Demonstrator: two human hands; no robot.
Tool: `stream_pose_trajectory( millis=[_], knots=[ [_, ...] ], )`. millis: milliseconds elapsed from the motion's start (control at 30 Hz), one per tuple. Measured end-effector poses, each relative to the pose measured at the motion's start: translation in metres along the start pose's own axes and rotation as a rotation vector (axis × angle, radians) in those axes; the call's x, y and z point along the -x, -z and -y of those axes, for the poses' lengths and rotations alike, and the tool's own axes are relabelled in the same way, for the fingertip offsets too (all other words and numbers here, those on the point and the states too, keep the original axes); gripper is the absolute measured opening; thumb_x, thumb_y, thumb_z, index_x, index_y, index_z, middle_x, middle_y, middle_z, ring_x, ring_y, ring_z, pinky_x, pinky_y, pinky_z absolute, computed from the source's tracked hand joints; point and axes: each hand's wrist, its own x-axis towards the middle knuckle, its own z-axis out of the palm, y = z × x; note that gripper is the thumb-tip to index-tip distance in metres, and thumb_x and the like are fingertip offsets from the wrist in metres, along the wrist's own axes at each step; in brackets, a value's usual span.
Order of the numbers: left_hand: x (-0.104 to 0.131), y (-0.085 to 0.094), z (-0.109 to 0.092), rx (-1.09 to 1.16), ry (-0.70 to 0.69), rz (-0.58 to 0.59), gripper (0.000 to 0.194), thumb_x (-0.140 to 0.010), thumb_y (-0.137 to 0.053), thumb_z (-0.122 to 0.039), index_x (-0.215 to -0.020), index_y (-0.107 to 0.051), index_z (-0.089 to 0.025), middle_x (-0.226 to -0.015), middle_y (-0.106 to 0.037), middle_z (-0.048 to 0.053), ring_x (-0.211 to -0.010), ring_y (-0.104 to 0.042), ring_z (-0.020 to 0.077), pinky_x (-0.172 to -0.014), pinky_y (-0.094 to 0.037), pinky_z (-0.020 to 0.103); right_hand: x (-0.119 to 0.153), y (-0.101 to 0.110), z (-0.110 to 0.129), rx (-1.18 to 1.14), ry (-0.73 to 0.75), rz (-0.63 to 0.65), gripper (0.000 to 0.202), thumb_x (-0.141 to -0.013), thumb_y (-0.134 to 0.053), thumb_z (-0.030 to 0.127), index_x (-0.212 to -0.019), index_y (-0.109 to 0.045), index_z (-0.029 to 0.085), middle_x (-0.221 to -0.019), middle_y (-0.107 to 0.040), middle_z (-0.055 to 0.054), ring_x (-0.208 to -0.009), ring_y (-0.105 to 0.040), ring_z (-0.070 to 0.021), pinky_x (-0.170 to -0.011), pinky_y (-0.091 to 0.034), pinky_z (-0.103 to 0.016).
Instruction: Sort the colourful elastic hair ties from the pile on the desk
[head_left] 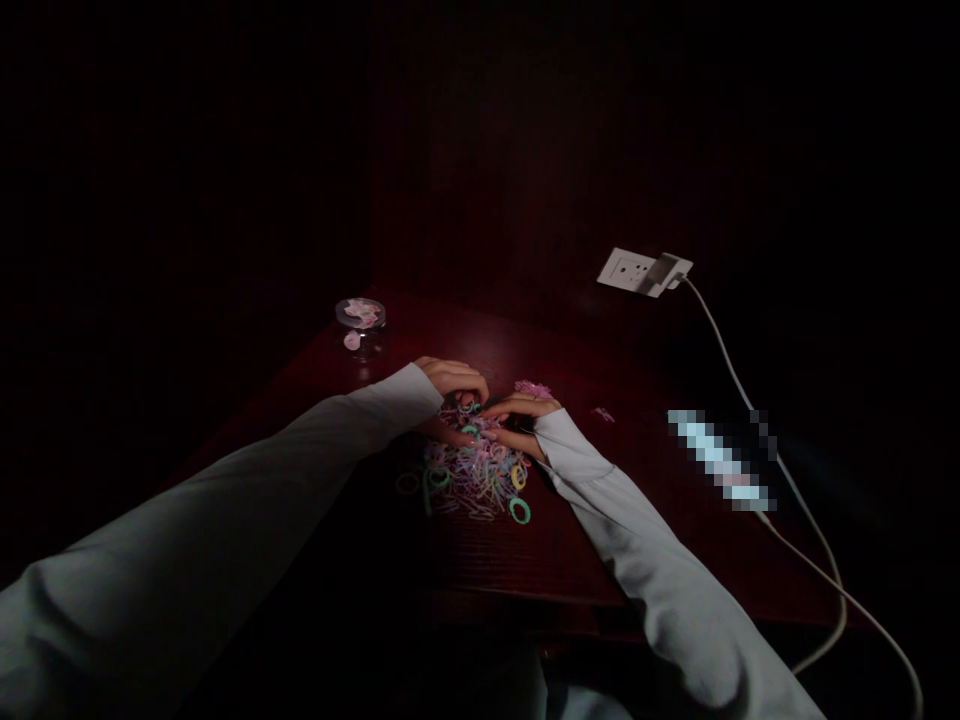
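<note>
A heap of small pastel hair ties [480, 485] lies on the dark red table, with larger green and yellow ring-shaped ones among them. My left hand [453, 380] reaches over the far left of the heap, fingers curved down and thumb apart from them, touching the hair ties. From the right, my right hand [525, 407] extends its fingers into the same heap, its thumb spread below them. The two hands nearly meet, fingertips partly hidden among the hair ties. A green ring hair tie [520, 511] rests at the heap's near right edge.
A clear lidded jar [361, 328] stands at the back left. Pink hair ties [533, 387] form a small pile beyond my right hand, with a few [603, 414] farther right. A blurred-out lit device [720, 462] has a white cable. A charger sits in the wall socket [628, 270].
</note>
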Motion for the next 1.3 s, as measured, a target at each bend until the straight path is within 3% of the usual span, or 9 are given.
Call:
stream_pose_trajectory(
  millis=[200,400,533,733,967,1167,1300],
  knots=[
    [0.003,-0.004,0.009,0.087,0.014,-0.053,0.037,-0.092,-0.066,-0.056,-0.088,-0.072,-0.02,-0.075,-0.065,-0.001,-0.071,-0.057,0.0137,-0.071,-0.042,0.025,0.002,0.014,0.017,0.09,0.141,0.001,0.028,-0.09,-0.082,0.044,-0.112,-0.081,0.026,-0.103,-0.079,-0.008,-0.095,-0.07,-0.0238,-0.094,-0.054,-0.041],
    [0.002,-0.005,0.013,0.068,0.014,-0.011,0.048,-0.102,-0.049,-0.057,-0.081,-0.071,-0.021,-0.072,-0.065,0.001,-0.07,-0.057,0.0143,-0.071,-0.042,0.026,0.006,0.018,0.032,0.112,0.152,0.096,0.027,-0.09,-0.081,0.049,-0.103,-0.08,0.025,-0.088,-0.073,-0.005,-0.084,-0.06,-0.0213,-0.083,-0.05,-0.038],
    [-0.001,-0.005,0.015,0.035,-0.018,0.024,0.06,-0.106,-0.033,-0.059,-0.078,-0.069,-0.021,-0.075,-0.069,0.004,-0.073,-0.059,0.0167,-0.076,-0.044,0.028,0.007,0.014,0.029,0.143,0.153,0.149,0.033,-0.087,-0.084,0.052,-0.107,-0.08,0.025,-0.089,-0.072,-0.005,-0.085,-0.058,-0.0217,-0.083,-0.048,-0.037],
    [-0.001,-0.006,0.022,0.024,-0.015,0.051,0.066,-0.107,-0.023,-0.062,-0.079,-0.066,-0.021,-0.081,-0.073,0.007,-0.078,-0.063,0.0184,-0.081,-0.045,0.029,0.005,0.007,0.015,0.114,0.128,0.106,0.021,-0.096,-0.076,0.042,-0.088,-0.081,0.024,-0.081,-0.07,-0.003,-0.08,-0.057,-0.0196,-0.081,-0.045,-0.036],
    [0.0,-0.009,0.024,0.027,-0.011,0.04,0.062,-0.108,-0.027,-0.057,-0.076,-0.065,-0.021,-0.079,-0.072,0.006,-0.077,-0.064,0.0176,-0.079,-0.045,0.029,0.001,-0.001,-0.006,0.091,0.076,-0.086,0.021,-0.094,-0.078,0.043,-0.084,-0.081,0.025,-0.07,-0.066,-0.001,-0.073,-0.055,-0.0187,-0.078,-0.045,-0.037],
    [-0.001,-0.007,0.015,-0.004,0.043,0.055,0.045,-0.104,-0.046,-0.051,-0.082,-0.072,-0.022,-0.074,-0.069,0.001,-0.072,-0.059,0.0142,-0.07,-0.041,0.027,0.003,0.001,-0.007,0.104,0.062,-0.085,0.025,-0.097,-0.073,0.045,-0.085,-0.081,0.024,-0.071,-0.068,-0.003,-0.072,-0.055,-0.0187,-0.076,-0.045,-0.037],
    [-0.002,-0.005,0.006,-0.038,0.03,0.039,0.033,-0.093,-0.067,-0.056,-0.1,-0.076,-0.025,-0.097,-0.076,0.002,-0.089,-0.062,0.0173,-0.08,-0.045,0.027,0.004,0.003,-0.005,0.114,0.069,-0.024,0.029,-0.1,-0.069,0.047,-0.089,-0.082,0.024,-0.073,-0.07,-0.004,-0.074,-0.056,-0.0197,-0.077,-0.045,-0.037]
  ],
)
